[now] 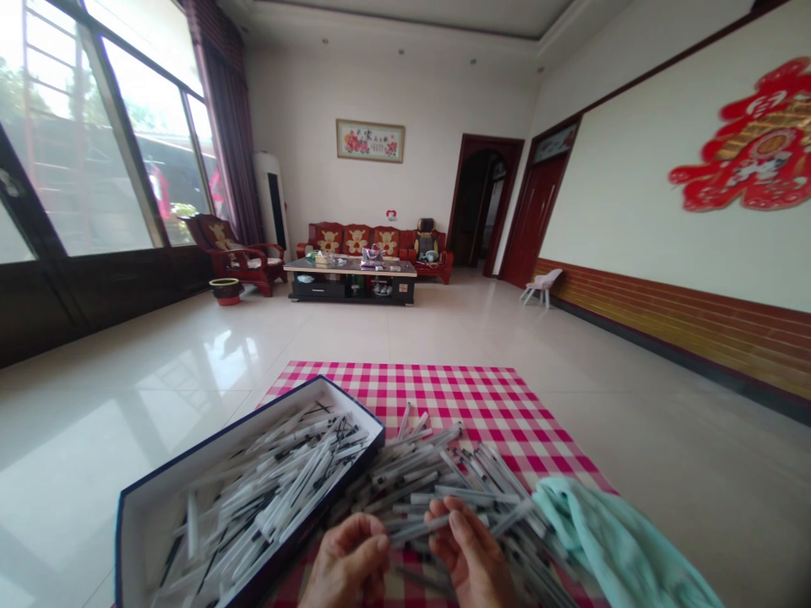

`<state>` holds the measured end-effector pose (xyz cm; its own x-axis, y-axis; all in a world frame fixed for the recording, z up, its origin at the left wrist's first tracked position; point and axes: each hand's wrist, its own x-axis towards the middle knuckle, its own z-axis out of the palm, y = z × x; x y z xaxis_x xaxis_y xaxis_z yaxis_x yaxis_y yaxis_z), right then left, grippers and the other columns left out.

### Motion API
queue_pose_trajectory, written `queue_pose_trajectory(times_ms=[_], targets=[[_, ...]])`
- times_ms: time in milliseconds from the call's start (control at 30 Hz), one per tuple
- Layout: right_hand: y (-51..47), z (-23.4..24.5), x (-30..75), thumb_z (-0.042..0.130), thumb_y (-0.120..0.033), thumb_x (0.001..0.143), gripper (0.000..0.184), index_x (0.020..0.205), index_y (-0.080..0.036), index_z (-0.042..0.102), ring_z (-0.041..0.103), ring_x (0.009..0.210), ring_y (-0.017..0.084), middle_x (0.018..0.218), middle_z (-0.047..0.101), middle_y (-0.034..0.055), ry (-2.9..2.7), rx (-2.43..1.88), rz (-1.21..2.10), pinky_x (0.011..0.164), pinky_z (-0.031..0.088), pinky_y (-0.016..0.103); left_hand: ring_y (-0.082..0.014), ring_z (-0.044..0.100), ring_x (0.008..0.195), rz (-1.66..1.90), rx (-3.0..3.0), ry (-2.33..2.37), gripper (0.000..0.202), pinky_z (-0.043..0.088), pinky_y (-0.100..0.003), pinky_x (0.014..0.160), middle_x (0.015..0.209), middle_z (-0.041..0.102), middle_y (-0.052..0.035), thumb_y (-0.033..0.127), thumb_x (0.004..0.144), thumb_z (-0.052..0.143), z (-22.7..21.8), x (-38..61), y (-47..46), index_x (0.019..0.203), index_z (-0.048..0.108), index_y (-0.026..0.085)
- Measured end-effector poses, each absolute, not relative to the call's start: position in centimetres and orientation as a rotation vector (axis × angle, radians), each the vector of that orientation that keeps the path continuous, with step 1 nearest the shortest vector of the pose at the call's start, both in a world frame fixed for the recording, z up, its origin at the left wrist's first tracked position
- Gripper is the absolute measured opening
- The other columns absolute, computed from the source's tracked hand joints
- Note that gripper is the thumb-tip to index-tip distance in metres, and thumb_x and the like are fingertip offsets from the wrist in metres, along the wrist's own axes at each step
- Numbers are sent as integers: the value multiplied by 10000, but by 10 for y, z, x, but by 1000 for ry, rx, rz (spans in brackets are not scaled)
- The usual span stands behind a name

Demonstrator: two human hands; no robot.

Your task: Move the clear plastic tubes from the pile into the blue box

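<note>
Low in the view, my right hand [472, 553] pinches a pen [419, 530] with a clear, whitish barrel between thumb and fingers. The pen points left, its far end close by my left hand [348, 557]. My left fingers are curled with thumb and forefinger together; whatever they hold is too small or hidden to name. Beneath and beyond both hands spreads a loose pile of similar pens [421, 460], some with dark ends. Left of the pile, a white-lined box [152, 481] with a dark blue edge holds many more pens and thin black pieces.
A pink-and-white checked cloth [500, 401] lies under the pile. At the right is a bunched mint-green cloth [608, 532]. Farther off, a coffee table [351, 274], a red wooden sofa [437, 268] and a small chair [541, 287] stand on the tiled floor.
</note>
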<state>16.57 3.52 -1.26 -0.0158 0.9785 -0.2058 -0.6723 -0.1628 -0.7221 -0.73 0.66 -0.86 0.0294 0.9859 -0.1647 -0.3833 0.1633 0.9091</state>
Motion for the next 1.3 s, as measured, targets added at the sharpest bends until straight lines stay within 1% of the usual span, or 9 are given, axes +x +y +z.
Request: queue_pose_trajectory(times_ms=[100, 233, 433, 600, 767, 933, 1033, 1200, 1300], targets=[[33, -10, 159, 868, -272, 551, 401, 902, -192, 692, 720, 770, 206, 880, 770, 63, -400, -782, 1633, 551, 563, 235, -44, 469, 360, 1382, 511, 849, 328, 317, -142, 383, 484, 565, 53, 381, 622, 800, -4, -5, 6, 706, 568, 166], [29, -9, 146, 891, -294, 491, 417, 831, -172, 683, 711, 705, 186, 858, 764, 52, -348, -846, 1652, 521, 551, 217, -59, 524, 409, 1446, 361, 790, 412, 371, -158, 432, 513, 602, 33, 319, 515, 873, -5, 4, 5, 817, 652, 148], [28, -17, 138, 814, -507, 546, 390, 662, -176, 642, 578, 441, 135, 477, 618, -23, -658, -961, 1573, 428, 479, 227, -140, 620, 520, 1409, 404, 831, 394, 448, -228, 517, 590, 671, -33, 287, 523, 864, -11, 13, 7, 839, 711, 109], [29, -12, 139, 763, -597, 539, 454, 659, -170, 665, 548, 435, 147, 511, 618, 5, -854, -1130, 1439, 397, 455, 243, -165, 656, 556, 1425, 336, 877, 361, 479, -231, 521, 598, 687, -44, 270, 547, 851, -12, 12, 8, 829, 703, 99], [28, -11, 135, 754, -597, 540, 448, 659, -173, 670, 531, 421, 143, 474, 580, -10, -888, -1134, 1325, 429, 462, 255, -147, 658, 519, 1444, 271, 911, 337, 481, -194, 458, 605, 692, -40, 247, 552, 850, -14, 14, 9, 804, 683, 98], [26, -13, 135, 777, -562, 535, 435, 733, -184, 687, 590, 515, 175, 564, 627, 5, -939, -1075, 1312, 518, 501, 279, -145, 665, 504, 1460, 219, 937, 310, 493, -182, 435, 600, 692, -39, 209, 562, 846, -15, 14, 9, 794, 672, 101], [27, -13, 137, 764, -564, 562, 473, 841, -192, 682, 593, 522, 172, 614, 646, 11, -944, -1030, 1360, 488, 492, 266, -139, 664, 505, 1474, 220, 938, 322, 502, -178, 439, 608, 697, -41, 215, 552, 854, -15, 13, 9, 794, 675, 101], [29, -16, 138, 671, -622, 650, 453, 679, -170, 668, 523, 414, 132, 530, 611, 21, -1040, -1170, 1372, 366, 403, 216, -142, 663, 506, 1479, 242, 941, 342, 502, -184, 442, 602, 698, -38, 243, 528, 866, -15, 14, 7, 783, 681, 109], [28, -19, 137, 692, -594, 644, 426, 730, -177, 686, 544, 447, 144, 549, 623, 23, -1026, -1120, 1314, 403, 434, 228, -140, 665, 516, 1483, 243, 945, 360, 503, -184, 458, 607, 700, -39, 256, 519, 870, -14, 14, 6, 792, 686, 108]])
